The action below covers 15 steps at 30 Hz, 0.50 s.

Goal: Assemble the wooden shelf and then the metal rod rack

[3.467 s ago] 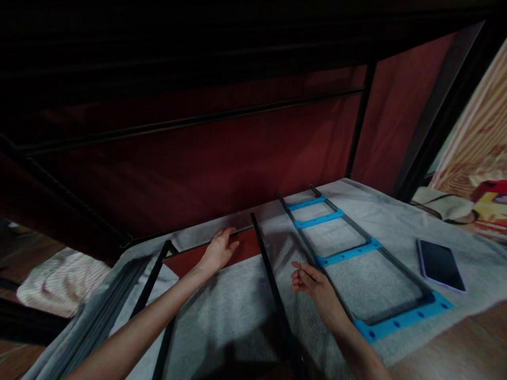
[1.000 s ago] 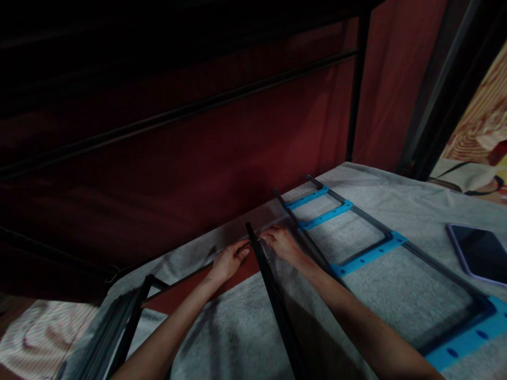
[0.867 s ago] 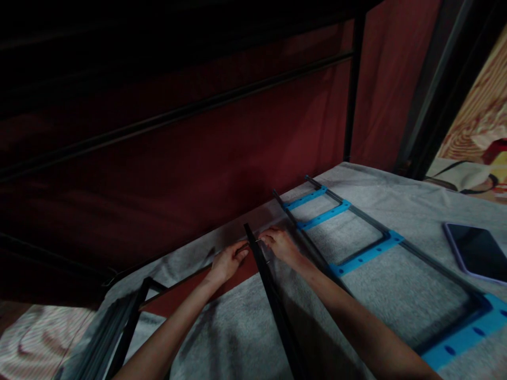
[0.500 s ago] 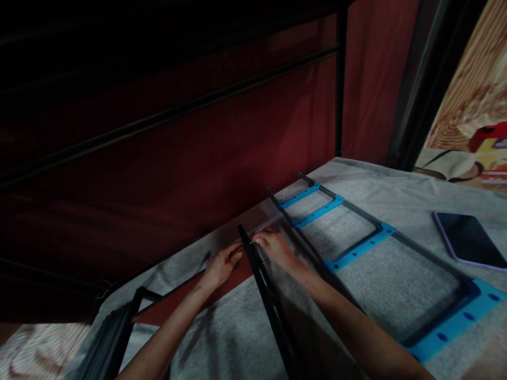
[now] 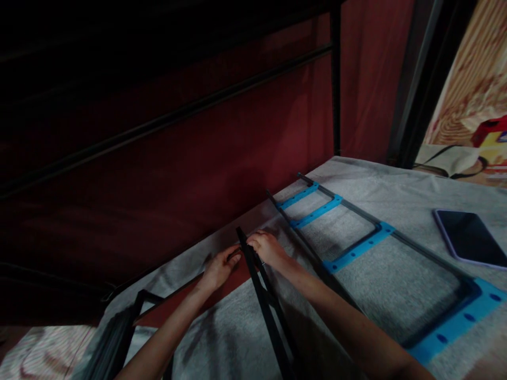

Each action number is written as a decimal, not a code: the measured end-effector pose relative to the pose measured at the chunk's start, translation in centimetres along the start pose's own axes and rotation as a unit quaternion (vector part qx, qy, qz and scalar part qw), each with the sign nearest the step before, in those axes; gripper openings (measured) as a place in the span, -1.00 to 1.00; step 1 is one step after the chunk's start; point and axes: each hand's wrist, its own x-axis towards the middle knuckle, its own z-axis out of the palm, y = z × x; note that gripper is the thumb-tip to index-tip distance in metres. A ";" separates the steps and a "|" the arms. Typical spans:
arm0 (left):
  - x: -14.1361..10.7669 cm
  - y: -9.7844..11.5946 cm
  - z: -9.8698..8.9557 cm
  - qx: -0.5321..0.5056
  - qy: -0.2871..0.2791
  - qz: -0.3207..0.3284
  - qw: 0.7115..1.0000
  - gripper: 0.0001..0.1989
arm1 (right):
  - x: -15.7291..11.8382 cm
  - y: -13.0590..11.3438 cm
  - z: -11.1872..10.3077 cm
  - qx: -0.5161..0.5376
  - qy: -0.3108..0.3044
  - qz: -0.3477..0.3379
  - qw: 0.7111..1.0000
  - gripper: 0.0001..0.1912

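My left hand (image 5: 221, 266) is closed on the far end of a red-brown board (image 5: 233, 282), thumb on top, right beside a black metal frame (image 5: 259, 295). On the frame's other side, my right hand (image 5: 264, 247) pinches with its fingertips against the bar near its far end. The screw between those fingers is now mostly hidden by them. Just below, a second small screw (image 5: 262, 263) sticks out of the bar. The board runs leftward from the frame, and its other end meets a second black frame (image 5: 132, 327).
Blue crosspieces (image 5: 358, 250) join two dark rails on the grey cloth (image 5: 420, 190) to the right. A phone (image 5: 471, 237) lies beyond them. Behind my hands stands a dark red panel (image 5: 237, 153) with black bars. A red and yellow package (image 5: 493, 142) is at far right.
My right hand has moved slightly left, up against the black bar, and the screw in its fingers no longer shows clearly. The left hand keeps its hold on the board.
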 end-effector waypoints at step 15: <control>-0.4 1.0 -0.2 -0.003 0.001 -0.016 1.000 -0.59 | 0.4 -1.4 -0.8 0.011 -0.043 0.030 0.999 -0.80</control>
